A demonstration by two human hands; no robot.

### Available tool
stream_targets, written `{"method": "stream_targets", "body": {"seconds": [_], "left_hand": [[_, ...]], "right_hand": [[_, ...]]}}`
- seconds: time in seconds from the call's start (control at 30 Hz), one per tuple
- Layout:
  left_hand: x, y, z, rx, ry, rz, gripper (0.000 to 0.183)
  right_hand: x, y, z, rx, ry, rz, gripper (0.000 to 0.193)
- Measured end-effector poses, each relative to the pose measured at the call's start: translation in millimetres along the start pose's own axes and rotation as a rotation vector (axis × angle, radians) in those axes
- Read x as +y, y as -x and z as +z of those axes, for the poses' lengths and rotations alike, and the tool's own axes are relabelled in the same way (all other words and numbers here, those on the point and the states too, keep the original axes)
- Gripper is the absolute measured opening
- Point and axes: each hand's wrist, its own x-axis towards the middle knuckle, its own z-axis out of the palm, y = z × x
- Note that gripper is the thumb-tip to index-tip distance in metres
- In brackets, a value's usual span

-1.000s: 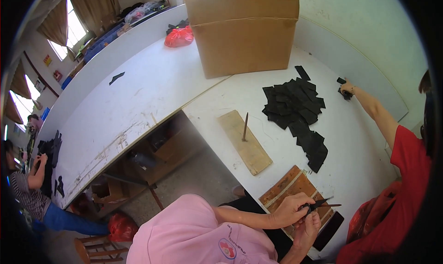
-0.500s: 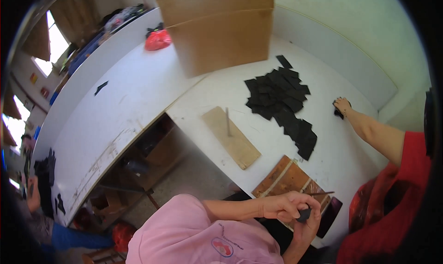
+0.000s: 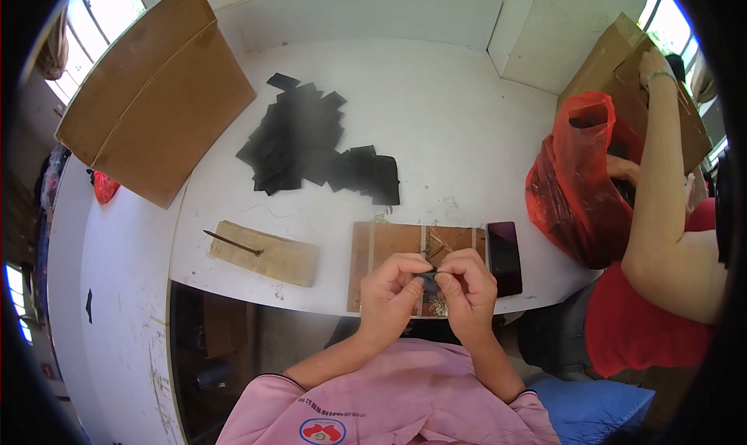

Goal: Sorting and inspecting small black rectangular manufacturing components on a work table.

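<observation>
My left hand [image 3: 391, 293] and my right hand [image 3: 469, 289] are close together over the near edge of the table. Between their pinched fingertips is a small black piece [image 3: 428, 282], folded or bunched, which looks like cloth. Both hands grip it. Under them lies a brown wooden board [image 3: 381, 247] with pale strips across it. Thin stick-like things show on the board just beyond my fingers, too small to name. Farther off, to the left, spreads a loose pile of flat black rectangular pieces [image 3: 292, 138].
Left of the board, a tan slab [image 3: 288, 260] carries a thin metal rod [image 3: 233, 243]. A dark phone-like slab [image 3: 504, 258] lies right of the board. A large cardboard box [image 3: 156, 95] stands far left. At right, a co-worker's arm [image 3: 654, 173] passes a red plastic bag [image 3: 572, 180].
The view has swung right. My hands now face each other over the board, both pinching the black piece. The co-worker's hand has left the table and reaches up by a cardboard box.
</observation>
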Motion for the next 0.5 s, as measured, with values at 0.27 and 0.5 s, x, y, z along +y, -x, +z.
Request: {"method": "stream_targets", "body": {"seconds": [0.27, 0.5], "left_hand": [[48, -35, -6, -0.708, 1.072, -0.48, 0.035], [-20, -46, -26, -0.12, 1.116, -0.7, 0.031]], "right_hand": [[-32, -39, -18, -0.29, -0.484, 0.223, 0.008], [47, -25, -3, -0.269, -0.781, 0.679, 0.014]]}}
